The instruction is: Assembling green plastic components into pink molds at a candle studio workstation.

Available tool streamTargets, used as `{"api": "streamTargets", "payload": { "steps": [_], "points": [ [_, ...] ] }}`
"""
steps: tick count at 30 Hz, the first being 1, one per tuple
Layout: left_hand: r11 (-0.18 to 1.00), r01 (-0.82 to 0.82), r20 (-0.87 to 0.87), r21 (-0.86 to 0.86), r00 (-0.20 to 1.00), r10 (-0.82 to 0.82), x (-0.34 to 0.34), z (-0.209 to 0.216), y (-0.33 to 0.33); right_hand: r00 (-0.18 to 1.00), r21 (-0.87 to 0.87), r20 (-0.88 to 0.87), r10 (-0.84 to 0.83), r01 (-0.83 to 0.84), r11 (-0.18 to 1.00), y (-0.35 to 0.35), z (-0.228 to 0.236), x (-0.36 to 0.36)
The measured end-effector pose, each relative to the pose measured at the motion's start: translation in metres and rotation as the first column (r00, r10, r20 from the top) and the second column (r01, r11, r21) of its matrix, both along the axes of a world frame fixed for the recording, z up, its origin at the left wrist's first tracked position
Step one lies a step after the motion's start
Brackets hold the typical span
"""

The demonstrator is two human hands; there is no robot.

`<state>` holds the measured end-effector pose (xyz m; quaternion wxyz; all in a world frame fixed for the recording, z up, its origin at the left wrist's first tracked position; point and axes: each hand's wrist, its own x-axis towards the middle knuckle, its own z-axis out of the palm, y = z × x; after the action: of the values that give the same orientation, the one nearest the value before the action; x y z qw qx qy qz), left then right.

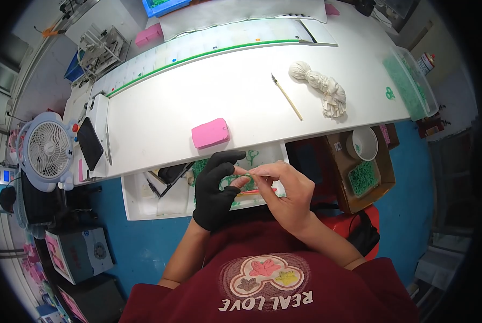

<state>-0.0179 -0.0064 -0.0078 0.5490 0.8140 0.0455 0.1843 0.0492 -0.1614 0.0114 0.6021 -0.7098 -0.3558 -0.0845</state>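
Observation:
My left hand (214, 188) wears a black glove that leaves the thumb and a fingertip bare. Its fingers curl in toward my right hand (290, 191), which is bare and pinches with thumb and forefinger. The fingertips of both hands meet over an open white drawer (163, 211). Whatever lies between them is tiny and mostly hidden, with a hint of green. Below the hands, small green pieces (200, 166) lie in the drawer, and a thin red-orange stick (255, 192) shows there. Just beyond, a pink block (210, 133) rests near the white table's (160, 110) front edge.
A brush (287, 97) and a knotted cream cloth (323, 90) lie on the table. Right of the drawer, a cardboard box (354, 203) holds a white bowl (362, 144) and a tub of green pieces (363, 179). A fan (47, 146) and black tablet (90, 142) stand left.

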Motion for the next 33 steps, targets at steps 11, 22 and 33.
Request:
{"api": "streamTargets", "payload": {
  "steps": [11,22,33],
  "points": [
    [1.000,-0.010,-0.014,0.017,1.000,0.010,0.0004,0.0045,-0.0014,1.000,-0.010,0.017,0.007,-0.006,1.000,-0.0013,0.0025,-0.0004],
    [0.999,-0.012,-0.003,0.053,1.000,0.012,0.0011,0.0044,0.0007,1.000,-0.024,0.011,0.005,-0.005,1.000,0.0002,0.0022,0.0003],
    [0.995,-0.019,-0.016,0.098,1.000,0.021,-0.0003,0.0053,0.0006,0.999,-0.064,0.030,0.015,-0.013,0.998,0.0002,0.0019,0.0002]
  ]
}}
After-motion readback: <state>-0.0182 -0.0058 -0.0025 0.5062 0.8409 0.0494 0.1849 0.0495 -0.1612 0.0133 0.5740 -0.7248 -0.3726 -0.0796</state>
